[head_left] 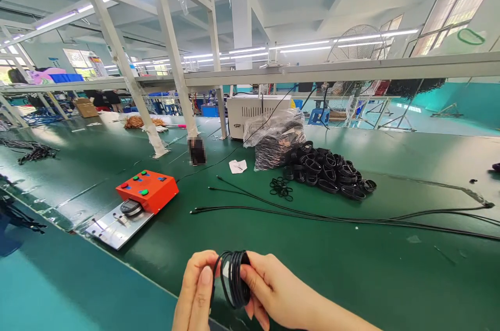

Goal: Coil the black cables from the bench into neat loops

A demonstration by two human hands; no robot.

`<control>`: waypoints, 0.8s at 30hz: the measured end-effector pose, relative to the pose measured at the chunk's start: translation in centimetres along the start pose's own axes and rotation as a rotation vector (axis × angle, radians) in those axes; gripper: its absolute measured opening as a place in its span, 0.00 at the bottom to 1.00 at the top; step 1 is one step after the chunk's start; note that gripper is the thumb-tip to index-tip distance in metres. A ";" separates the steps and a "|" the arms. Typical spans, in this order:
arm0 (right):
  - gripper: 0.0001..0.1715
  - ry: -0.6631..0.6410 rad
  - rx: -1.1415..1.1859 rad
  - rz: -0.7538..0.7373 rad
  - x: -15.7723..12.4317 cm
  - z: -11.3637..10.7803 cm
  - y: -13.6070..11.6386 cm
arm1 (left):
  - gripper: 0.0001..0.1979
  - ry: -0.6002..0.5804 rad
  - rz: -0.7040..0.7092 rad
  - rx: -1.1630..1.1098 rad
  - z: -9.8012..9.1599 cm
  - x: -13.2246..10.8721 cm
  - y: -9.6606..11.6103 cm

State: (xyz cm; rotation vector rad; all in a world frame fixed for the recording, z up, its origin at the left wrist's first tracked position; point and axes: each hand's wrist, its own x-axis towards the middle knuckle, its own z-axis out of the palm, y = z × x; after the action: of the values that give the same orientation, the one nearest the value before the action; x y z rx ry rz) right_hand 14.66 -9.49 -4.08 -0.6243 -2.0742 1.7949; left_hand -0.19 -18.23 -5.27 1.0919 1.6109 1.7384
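A coiled black cable (237, 280) is held up between both hands, over the near edge of the green table. My right hand (269, 285) is closed round the coil's right side, its thumb pressed on the front of the loops. On the left side, my left hand (198, 285) pinches a loop of the same cable, with thumb and fingers together. Beyond the hands, several long straight black cables (289, 212) lie across the table towards the right. A small heap of thin black loops (280, 188) rests just behind them.
A pile of coiled black cables (328, 169) sits beside a plastic-wrapped bundle (277, 138). At left stands an orange box with buttons (150, 189) on a metal plate (117, 229). White posts (170, 44) rise from the green table (312, 268). A white paper scrap (238, 166) lies mid-table.
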 end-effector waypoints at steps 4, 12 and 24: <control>0.26 -0.039 0.175 0.013 0.4 0.7 0.6 | 0.25 -0.079 0.024 -0.037 1.2 -0.2 -0.1; 0.25 -0.071 0.297 0.035 0.7 1.6 1.6 | 0.27 -0.242 -0.017 -0.267 2.2 -0.6 -1.3; 0.22 0.162 -0.236 0.107 -0.3 2.8 0.0 | 0.19 -0.074 -0.052 -0.269 3.8 -1.6 -2.5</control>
State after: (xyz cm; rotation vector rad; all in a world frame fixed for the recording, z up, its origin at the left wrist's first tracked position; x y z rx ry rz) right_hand 13.48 -12.01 -4.46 -0.9282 -2.1932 1.5073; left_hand 3.41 -17.05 -8.16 0.9647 1.3040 1.7962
